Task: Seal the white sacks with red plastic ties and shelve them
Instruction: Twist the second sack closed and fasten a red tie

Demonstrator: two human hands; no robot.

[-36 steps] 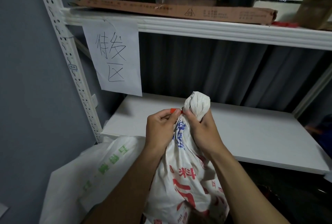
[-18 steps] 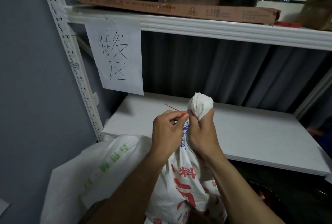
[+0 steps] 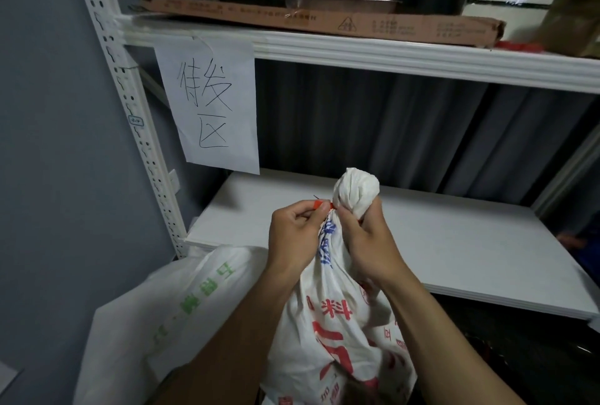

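The left hand point(image 3: 297, 232) pinches the red tie point(image 3: 321, 204) just beside the right hand point(image 3: 370, 239), whose fingers point(image 3: 349, 219) grip the sack point(image 3: 341, 323) neck, so sealing seems underway and shelving on the shelf point(image 3: 438, 242) beyond them remains.

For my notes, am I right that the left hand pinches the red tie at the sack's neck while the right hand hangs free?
Not quite: the head view shows the right hand gripping the gathered neck of the sack, not hanging free. The left hand does pinch the red tie there.
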